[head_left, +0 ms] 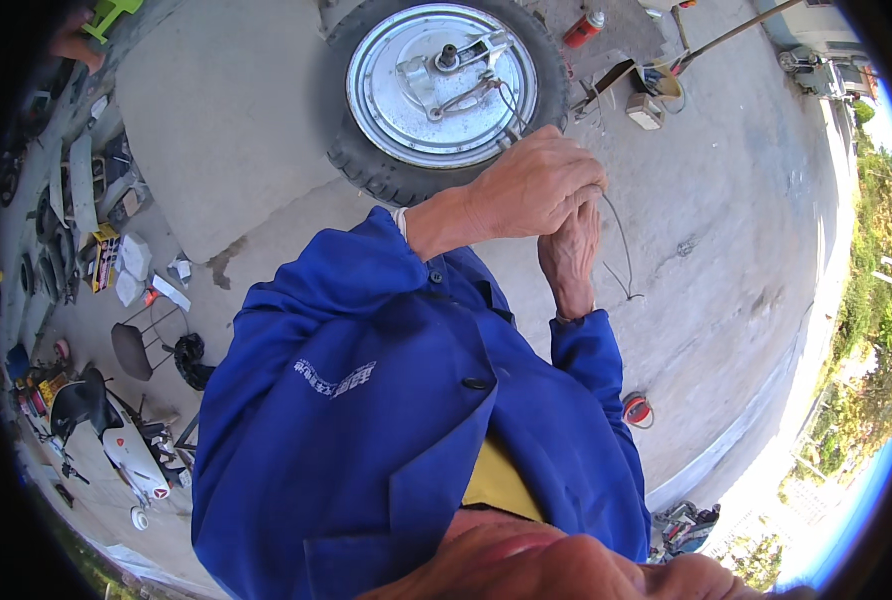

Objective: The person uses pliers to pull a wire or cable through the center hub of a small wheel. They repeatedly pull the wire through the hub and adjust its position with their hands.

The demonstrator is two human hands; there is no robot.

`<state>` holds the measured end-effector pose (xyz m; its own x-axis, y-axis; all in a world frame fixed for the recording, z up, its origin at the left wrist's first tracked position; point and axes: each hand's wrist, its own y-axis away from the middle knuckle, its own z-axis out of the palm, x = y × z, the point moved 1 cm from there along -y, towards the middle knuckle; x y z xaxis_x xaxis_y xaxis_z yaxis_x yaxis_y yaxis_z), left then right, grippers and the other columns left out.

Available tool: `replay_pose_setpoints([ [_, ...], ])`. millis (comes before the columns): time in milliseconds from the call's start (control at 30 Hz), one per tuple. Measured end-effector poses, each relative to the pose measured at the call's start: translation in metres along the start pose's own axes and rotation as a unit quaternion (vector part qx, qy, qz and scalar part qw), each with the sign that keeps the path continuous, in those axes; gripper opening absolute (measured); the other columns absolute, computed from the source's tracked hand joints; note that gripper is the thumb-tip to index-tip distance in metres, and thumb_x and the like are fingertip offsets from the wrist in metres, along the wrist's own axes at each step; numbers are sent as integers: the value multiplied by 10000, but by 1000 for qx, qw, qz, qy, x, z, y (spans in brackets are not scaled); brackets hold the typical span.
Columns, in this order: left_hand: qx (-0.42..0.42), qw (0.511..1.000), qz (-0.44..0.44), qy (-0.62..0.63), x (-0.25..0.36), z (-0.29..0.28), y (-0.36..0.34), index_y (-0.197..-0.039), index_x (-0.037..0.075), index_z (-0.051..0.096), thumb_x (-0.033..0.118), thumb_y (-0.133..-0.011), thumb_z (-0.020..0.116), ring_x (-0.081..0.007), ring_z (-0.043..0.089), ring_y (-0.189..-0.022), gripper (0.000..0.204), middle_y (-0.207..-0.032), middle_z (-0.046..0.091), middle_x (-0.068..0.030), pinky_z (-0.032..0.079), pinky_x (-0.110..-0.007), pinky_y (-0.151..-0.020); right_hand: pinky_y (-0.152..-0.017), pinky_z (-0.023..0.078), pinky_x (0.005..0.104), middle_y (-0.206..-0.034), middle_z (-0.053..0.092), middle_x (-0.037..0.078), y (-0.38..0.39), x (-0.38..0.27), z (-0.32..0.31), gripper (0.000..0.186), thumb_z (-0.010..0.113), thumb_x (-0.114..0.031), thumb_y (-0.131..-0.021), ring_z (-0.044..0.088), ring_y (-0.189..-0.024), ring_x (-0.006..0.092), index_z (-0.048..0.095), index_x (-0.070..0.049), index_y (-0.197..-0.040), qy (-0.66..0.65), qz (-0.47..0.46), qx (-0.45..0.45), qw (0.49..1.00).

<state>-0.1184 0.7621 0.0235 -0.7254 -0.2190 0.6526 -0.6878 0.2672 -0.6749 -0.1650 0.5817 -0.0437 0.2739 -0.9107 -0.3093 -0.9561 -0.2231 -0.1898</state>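
A wheel with a black rubber tyre [386,172] lies flat on the ground in front of me. Its silver metal hub [386,110] faces up, with an axle stub [448,56] and a lever arm at the centre. Thin dark wires come off the hub near its lower right edge, toward my hands. My left hand [544,185] is closed at that edge, its fingers pinched together. Just below and touching it, my right hand [572,250] is closed too. A thin wire [621,235] loops out from between them and hangs to the right. The fingertips are partly hidden.
A red spray can [584,29] stands right of the wheel, near a small white box [645,111] and a long-handled tool [726,38]. Assorted parts and a white scooter [131,450] are on the left. A red round object [637,408] lies beside my right arm.
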Motion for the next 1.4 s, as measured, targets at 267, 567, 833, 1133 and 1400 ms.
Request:
replay_pose_setpoints([
  [267,-35,999,27,8,-1,-3,11,-895,101,702,234,-854,848,-248,633,-836,201,-851,649,-35,454,-388,-849,-874,557,480,-1350,656,166,100,-2,-25,629,683,97,-783,686,-1018,379,578,-69,-1381,-149,-35,-142,978],
  [567,-104,990,81,-54,-10,0,40,-947,104,730,231,-846,846,-226,651,-874,199,-843,675,-20,458,-397,-928,-830,594,456,-1275,711,168,197,-8,-102,354,724,49,-793,733,-990,381,643,-43,-1126,-169,0,-189,967],
  [833,-171,984,34,-27,3,-30,47,-862,70,663,176,-810,866,-291,610,-939,235,-872,623,-58,459,-460,-1069,-898,547,393,-1251,700,197,162,50,-154,225,687,-177,-1056,701,-1121,307,676,30,-1144,-323,90,-134,933],
  [1133,150,953,-207,-164,52,40,72,-1082,45,585,35,-872,755,-311,525,-1366,270,-1390,490,-195,500,-500,-1140,-843,483,344,-1023,718,76,21,130,-131,179,661,-194,-1077,569,-935,200,724,-31,-1120,-320,16,-204,925],
  [1400,430,754,-425,257,72,91,79,-1368,-15,531,77,-1084,534,-82,494,-674,298,-997,626,-65,411,-227,-604,-797,484,290,-909,616,16,-32,132,-101,301,641,-283,-1111,538,-847,121,711,-19,-1238,-401,-28,-311,861],
])
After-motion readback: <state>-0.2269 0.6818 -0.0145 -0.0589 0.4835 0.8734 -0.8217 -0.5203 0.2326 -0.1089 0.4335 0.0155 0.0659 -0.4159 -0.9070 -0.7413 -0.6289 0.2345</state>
